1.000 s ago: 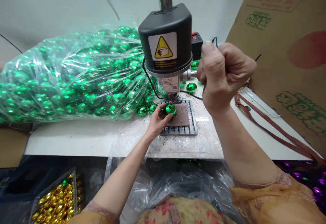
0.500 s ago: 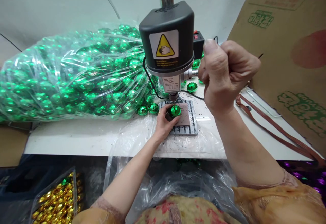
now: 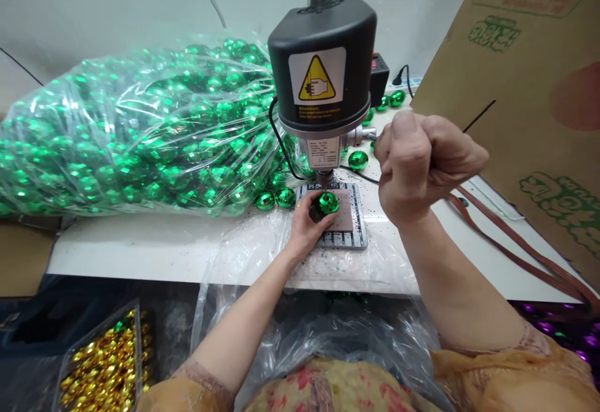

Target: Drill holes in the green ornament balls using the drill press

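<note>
My left hand (image 3: 310, 219) is closed around a shiny green faceted ball (image 3: 329, 202), holding it over a flat brown board (image 3: 345, 212) on the slotted metal base (image 3: 360, 237) of a small drill press (image 3: 323, 62). Just above the ball is the chuck (image 3: 324, 176); a small dark mark shows on the ball's top. Whether the thin bit touches the ball I cannot tell. To the right of the press, my right hand (image 3: 422, 165) makes a fist on the feed lever (image 3: 368, 133), whose grip is hidden by the fingers.
A large clear bag of green balls (image 3: 140, 137) fills the left of the table. Loose green balls (image 3: 358, 160) lie around the press. A cardboard box (image 3: 529, 99) and brown straps (image 3: 510, 237) are at right. A bin of gold balls (image 3: 100, 362) stands low at left.
My right fist has come down a little with the lever. The ball stays in my left hand, its top mark now showing more plainly. The whole view has shifted slightly.
</note>
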Demonstrator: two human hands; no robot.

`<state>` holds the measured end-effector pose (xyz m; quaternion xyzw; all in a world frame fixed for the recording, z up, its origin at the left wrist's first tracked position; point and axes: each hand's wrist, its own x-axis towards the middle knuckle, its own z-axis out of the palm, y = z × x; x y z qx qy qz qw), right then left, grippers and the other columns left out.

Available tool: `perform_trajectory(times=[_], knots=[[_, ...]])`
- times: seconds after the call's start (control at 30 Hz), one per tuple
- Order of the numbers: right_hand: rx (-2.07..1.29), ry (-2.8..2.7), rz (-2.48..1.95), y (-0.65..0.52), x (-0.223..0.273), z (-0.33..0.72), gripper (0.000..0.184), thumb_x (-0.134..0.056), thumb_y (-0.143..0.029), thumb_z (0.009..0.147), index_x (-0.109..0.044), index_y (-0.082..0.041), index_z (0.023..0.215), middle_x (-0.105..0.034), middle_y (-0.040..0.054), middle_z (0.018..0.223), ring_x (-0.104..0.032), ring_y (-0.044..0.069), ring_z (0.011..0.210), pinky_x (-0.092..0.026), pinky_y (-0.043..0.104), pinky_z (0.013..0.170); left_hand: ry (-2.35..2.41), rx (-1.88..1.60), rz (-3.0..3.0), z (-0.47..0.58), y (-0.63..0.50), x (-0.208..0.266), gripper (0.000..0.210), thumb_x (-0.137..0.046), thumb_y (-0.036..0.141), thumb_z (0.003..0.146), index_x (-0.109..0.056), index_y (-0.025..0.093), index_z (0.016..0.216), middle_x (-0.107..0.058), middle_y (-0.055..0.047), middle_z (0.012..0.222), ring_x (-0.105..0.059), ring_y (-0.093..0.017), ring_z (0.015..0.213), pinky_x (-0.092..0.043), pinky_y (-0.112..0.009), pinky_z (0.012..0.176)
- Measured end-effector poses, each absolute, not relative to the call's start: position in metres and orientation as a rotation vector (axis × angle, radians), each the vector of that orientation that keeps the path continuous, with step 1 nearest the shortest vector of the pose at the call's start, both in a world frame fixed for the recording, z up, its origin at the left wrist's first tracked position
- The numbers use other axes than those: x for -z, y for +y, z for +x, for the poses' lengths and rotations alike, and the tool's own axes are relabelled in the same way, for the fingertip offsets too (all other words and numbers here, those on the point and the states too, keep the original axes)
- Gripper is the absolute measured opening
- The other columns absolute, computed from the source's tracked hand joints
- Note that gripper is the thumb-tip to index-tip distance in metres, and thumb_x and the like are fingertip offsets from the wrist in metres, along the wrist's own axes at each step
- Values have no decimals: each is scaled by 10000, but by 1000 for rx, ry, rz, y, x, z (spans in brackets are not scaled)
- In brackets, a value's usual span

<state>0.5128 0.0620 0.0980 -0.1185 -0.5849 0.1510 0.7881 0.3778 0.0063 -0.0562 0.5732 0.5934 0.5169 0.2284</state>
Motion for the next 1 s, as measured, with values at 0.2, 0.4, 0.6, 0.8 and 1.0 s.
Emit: perform_trajectory(times=[0.2, 0.4, 0.6, 0.8, 1.0], knots=[[-290, -1239, -119, 67, -92, 510, 525, -537, -225, 927, -188, -144, 544, -222, -46, 495, -298, -1, 424, -194, 237, 453, 1636, -1431, 1600, 377, 7, 59, 514, -799, 306, 759, -597, 217, 1223, -659, -81, 1228, -606, -254, 1168, -470, -415, 1037], [-214, -1228, -63, 72, -86, 510, 509, -542, -141, 899, -190, -146, 531, -220, -52, 477, -288, -1, 411, -183, 238, 443, 1626, -1432, 1604, 377, 6, 59, 523, -796, 321, 767, -592, 220, 1237, -655, -87, 1243, -606, -260, 1178, -468, -425, 1043], [-130, -1243, -15, 76, -82, 511, 492, -539, -101, 872, -182, -156, 537, -216, -57, 462, -317, 8, 390, -217, 230, 417, 1607, -1442, 1609, 377, 6, 59, 530, -796, 327, 769, -592, 218, 1246, -654, -89, 1253, -600, -263, 1189, -459, -429, 1052], [-130, -1231, 27, 76, -77, 509, 478, -531, -101, 858, -155, -172, 572, -219, -53, 477, -301, 23, 399, -242, 221, 395, 1611, -1440, 1602, 377, 6, 58, 507, -798, 316, 763, -600, 216, 1218, -655, -87, 1250, -591, -268, 1205, -453, -431, 1058], [-129, -1258, 60, 78, -68, 511, 453, -532, -49, 812, -165, -183, 581, -246, -53, 502, -280, 31, 427, -254, 235, 407, 1616, -1444, 1611, 378, 6, 58, 512, -792, 306, 766, -590, 218, 1229, -656, -88, 1253, -600, -265, 1196, -458, -439, 1055]])
